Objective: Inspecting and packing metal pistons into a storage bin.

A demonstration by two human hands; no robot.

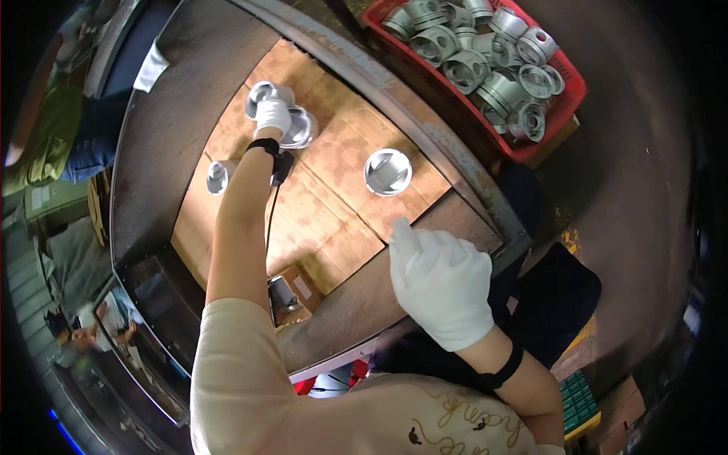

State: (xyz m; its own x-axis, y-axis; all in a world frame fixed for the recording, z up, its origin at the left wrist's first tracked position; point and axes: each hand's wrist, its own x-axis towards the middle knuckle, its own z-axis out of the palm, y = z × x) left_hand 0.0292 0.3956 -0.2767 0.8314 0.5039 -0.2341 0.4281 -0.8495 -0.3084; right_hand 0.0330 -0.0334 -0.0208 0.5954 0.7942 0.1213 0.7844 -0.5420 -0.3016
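My left hand (273, 117), in a white glove, reaches far over the cardboard and grips among metal pistons; its fingertips are partly hidden. One piston (263, 92) stands just beyond the fingers, and another piston (302, 129) lies against the hand's right side. To the left of my forearm lies a smaller-looking piston (218, 177) on its side. A single piston (388, 172) sits apart on the right of the cardboard. Over the table's near right edge hovers my right hand (444, 284), also gloved, one digit stretched out, the others loosely bent, nothing visible in it.
Cardboard (334, 205) covers part of the dark worktable (182, 76). A red crate (582, 83) heaped with pistons stands beyond the raised table edge. A small open cardboard box (307, 292) sits near me. A black cable (270, 220) runs from my left wrist. Another person (57, 136) is at the left.
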